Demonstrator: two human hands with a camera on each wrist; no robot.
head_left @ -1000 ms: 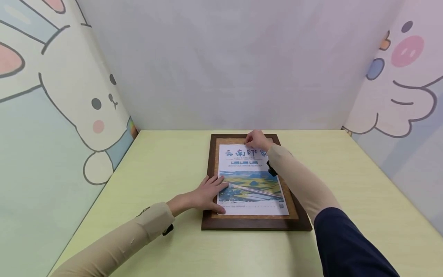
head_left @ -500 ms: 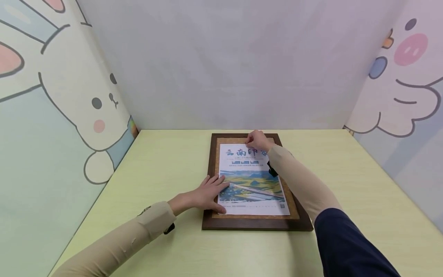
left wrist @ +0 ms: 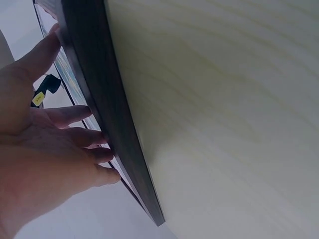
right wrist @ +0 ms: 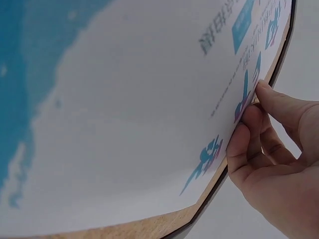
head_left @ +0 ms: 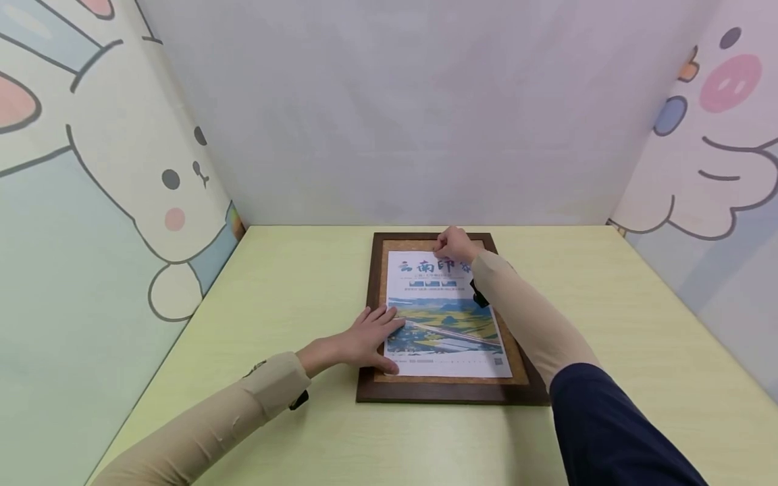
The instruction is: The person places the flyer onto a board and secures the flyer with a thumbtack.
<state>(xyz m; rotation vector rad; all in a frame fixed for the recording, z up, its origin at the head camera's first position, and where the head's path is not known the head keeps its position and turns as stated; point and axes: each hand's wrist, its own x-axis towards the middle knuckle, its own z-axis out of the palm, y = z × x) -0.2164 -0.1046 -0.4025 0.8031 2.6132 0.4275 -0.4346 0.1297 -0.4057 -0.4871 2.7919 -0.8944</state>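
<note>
A white poster (head_left: 450,290) with blue lettering and a landscape print lies on a cork board (head_left: 516,364) in a dark brown wooden frame (head_left: 450,393). My left hand (head_left: 365,339) rests with spread fingers on the poster's lower left edge, thumb near the bottom corner. In the left wrist view that hand (left wrist: 60,134) reaches across the frame's side (left wrist: 104,94). At the top edge my right hand (head_left: 456,245) has its fingers curled. Up close, the right hand (right wrist: 279,144) pinches the poster's edge (right wrist: 149,124) between thumb and bent fingers; whether something small sits between the fingertips is unclear.
The framed board lies on a pale yellow-green table (head_left: 292,290), its top side near the back wall (head_left: 401,121). Side walls with a cartoon rabbit (head_left: 152,162) and a cartoon pig-nosed figure (head_left: 717,135) flank the table.
The head view has shifted slightly, so the board sits a little higher and further right in it. Both hands keep their places on the poster.
</note>
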